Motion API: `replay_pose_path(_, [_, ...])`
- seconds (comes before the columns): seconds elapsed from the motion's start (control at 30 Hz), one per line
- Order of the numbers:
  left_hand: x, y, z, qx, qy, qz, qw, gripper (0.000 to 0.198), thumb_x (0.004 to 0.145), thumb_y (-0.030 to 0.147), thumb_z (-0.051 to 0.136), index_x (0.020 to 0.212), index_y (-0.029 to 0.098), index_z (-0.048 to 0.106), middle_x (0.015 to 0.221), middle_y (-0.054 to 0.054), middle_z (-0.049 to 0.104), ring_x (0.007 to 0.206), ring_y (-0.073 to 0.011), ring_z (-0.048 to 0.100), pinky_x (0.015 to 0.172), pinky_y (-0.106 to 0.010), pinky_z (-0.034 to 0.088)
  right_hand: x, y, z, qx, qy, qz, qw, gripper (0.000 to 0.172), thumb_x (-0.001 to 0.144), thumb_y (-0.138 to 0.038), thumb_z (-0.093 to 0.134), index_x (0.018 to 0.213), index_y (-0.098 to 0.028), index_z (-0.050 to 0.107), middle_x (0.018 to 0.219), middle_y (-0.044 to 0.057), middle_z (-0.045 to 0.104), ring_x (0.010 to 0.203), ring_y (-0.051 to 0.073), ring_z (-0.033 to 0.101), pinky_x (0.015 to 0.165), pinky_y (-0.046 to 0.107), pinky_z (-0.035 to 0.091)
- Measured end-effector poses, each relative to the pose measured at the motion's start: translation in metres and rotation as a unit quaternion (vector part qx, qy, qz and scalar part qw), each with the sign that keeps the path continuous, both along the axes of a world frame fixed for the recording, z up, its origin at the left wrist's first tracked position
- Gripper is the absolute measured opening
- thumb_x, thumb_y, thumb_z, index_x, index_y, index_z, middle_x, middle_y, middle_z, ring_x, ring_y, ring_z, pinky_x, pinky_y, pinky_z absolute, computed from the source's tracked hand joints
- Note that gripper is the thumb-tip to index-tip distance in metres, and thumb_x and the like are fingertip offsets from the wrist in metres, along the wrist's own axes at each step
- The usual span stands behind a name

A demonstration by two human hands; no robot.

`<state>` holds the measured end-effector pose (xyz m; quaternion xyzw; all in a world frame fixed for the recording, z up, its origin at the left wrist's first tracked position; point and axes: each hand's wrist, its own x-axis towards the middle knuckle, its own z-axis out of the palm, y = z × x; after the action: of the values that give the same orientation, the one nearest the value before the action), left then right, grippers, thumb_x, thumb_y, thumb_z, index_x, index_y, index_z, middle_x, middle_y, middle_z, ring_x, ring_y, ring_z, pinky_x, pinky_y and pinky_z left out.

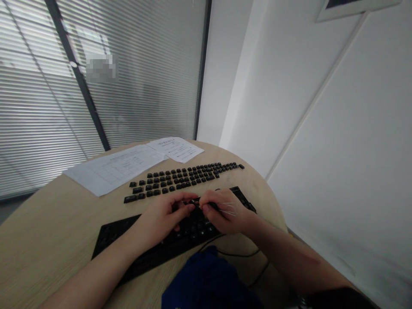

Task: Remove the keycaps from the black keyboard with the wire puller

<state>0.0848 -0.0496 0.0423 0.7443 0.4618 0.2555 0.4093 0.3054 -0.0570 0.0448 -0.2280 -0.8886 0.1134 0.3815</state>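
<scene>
A black keyboard [144, 253] lies at a slant on the table in front of me, with keys on its near middle part and bare stretches elsewhere. My right hand [225, 212] is closed over it around a keycap puller [228, 209], a dark-handled tool whose thin pale wires stick out toward my wrist. Close beside it, my left hand [172, 212] rests over the keyboard with thumb and index finger drawn together near the puller's front end. What lies between those fingertips is too small and dark to make out. Loose black keycaps [165, 180] sit in rows just beyond the keyboard.
The round wooden table [48, 244] curves away at the right. Printed paper sheets [119, 165] lie behind the keycap rows. A black cable [238, 255] loops off the near edge beside blue cloth [209, 283]. A white wall [337, 128] stands close on the right.
</scene>
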Motion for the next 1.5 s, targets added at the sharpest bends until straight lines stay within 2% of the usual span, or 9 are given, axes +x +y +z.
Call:
replay_pose_path(0.2, [-0.003, 0.009, -0.006, -0.016, 0.017, 0.003, 1.0, 0.047, 0.084, 0.049, 0.061, 0.12, 0.02, 0.072, 0.085, -0.003, 0.072, 0.059, -0.0152, 0.061, 0.053, -0.026, 0.051, -0.003, 0.005, -0.026, 0.035, 0.042, 0.007, 0.998, 0.012, 0.098, -0.019, 0.045, 0.091, -0.024, 0.054, 0.071, -0.001, 0.065, 0.055, 0.013, 0.059, 0.057, 0.024, 0.044])
replay_pose_path(0.33, [-0.001, 0.011, -0.014, -0.022, -0.002, 0.02, 1.0, 0.047, 0.082, 0.047, 0.063, 0.121, 0.02, 0.069, 0.083, -0.001, 0.069, 0.06, -0.0149, 0.061, 0.052, -0.025, 0.051, -0.002, 0.005, -0.039, 0.062, 0.038, -0.005, 0.997, 0.011, 0.097, -0.019, 0.046, 0.093, -0.024, 0.055, 0.071, -0.001, 0.067, 0.055, 0.014, 0.059, 0.056, 0.025, 0.042])
replay_pose_path(0.43, [-0.001, 0.011, -0.016, -0.024, -0.013, 0.029, 0.999, 0.049, 0.083, 0.048, 0.063, 0.124, 0.021, 0.067, 0.089, -0.002, 0.07, 0.063, -0.0155, 0.062, 0.052, -0.026, 0.051, 0.001, 0.006, -0.041, 0.053, 0.041, -0.031, 0.997, 0.012, 0.099, -0.02, 0.045, 0.093, -0.024, 0.055, 0.071, -0.001, 0.066, 0.055, 0.014, 0.059, 0.055, 0.026, 0.041])
replay_pose_path(0.57, [-0.004, 0.012, -0.013, -0.027, 0.001, 0.04, 0.999, 0.049, 0.084, 0.047, 0.063, 0.126, 0.021, 0.066, 0.083, 0.0, 0.066, 0.059, -0.0137, 0.061, 0.055, -0.027, 0.053, 0.008, 0.009, -0.036, 0.038, 0.031, -0.101, 0.994, 0.018, 0.101, -0.024, 0.043, 0.089, -0.023, 0.056, 0.069, 0.0, 0.063, 0.056, 0.015, 0.057, 0.057, 0.028, 0.041])
replay_pose_path(0.7, [-0.005, 0.012, -0.011, -0.042, -0.032, 0.039, 0.998, 0.05, 0.082, 0.047, 0.066, 0.125, 0.022, 0.063, 0.086, 0.001, 0.066, 0.062, -0.0136, 0.061, 0.057, -0.028, 0.056, 0.013, 0.013, -0.029, 0.062, 0.01, -0.162, 0.985, 0.034, 0.108, -0.031, 0.036, 0.089, -0.021, 0.063, 0.079, 0.005, 0.066, 0.074, 0.02, 0.061, 0.072, 0.034, 0.047])
replay_pose_path(0.83, [-0.002, 0.012, -0.016, -0.054, -0.079, 0.023, 0.995, 0.041, 0.078, 0.045, 0.07, 0.111, 0.022, 0.061, 0.079, 0.003, 0.063, 0.064, -0.0137, 0.059, 0.055, -0.027, 0.054, 0.011, 0.016, -0.03, 0.08, 0.02, -0.169, 0.982, 0.03, 0.107, -0.024, 0.039, 0.109, -0.02, 0.068, 0.106, 0.011, 0.07, 0.101, 0.025, 0.064, 0.092, 0.041, 0.051])
replay_pose_path(1.03, [0.002, 0.007, -0.019, -0.068, -0.133, 0.019, 0.989, 0.027, 0.076, 0.037, 0.075, 0.085, 0.02, 0.056, 0.064, 0.008, 0.053, 0.057, -0.0089, 0.05, 0.053, -0.022, 0.049, 0.01, 0.014, -0.043, 0.068, -0.014, -0.14, 0.988, 0.032, 0.104, -0.017, 0.043, 0.122, -0.022, 0.069, 0.093, 0.008, 0.073, 0.08, 0.021, 0.067, 0.073, 0.032, 0.055])
replay_pose_path(1.27, [0.004, 0.005, -0.026, -0.08, -0.192, 0.042, 0.977, 0.025, 0.075, 0.032, 0.08, 0.086, 0.018, 0.062, 0.065, 0.006, 0.057, 0.056, -0.0079, 0.052, 0.051, -0.02, 0.046, 0.009, 0.011, -0.054, 0.075, -0.001, -0.124, 0.989, 0.017, 0.101, -0.029, 0.06, 0.108, -0.024, 0.075, 0.085, 0.007, 0.075, 0.075, 0.021, 0.07, 0.069, 0.032, 0.056])
replay_pose_path(1.5, [0.007, 0.001, -0.03, -0.091, -0.199, 0.032, 0.975, 0.027, 0.077, 0.035, 0.08, 0.088, 0.018, 0.062, 0.066, 0.004, 0.062, 0.055, -0.0096, 0.055, 0.05, -0.021, 0.045, 0.009, 0.014, -0.06, 0.066, -0.001, -0.132, 0.989, 0.013, 0.099, -0.031, 0.066, 0.101, -0.024, 0.076, 0.087, 0.006, 0.078, 0.078, 0.022, 0.074, 0.072, 0.034, 0.058])
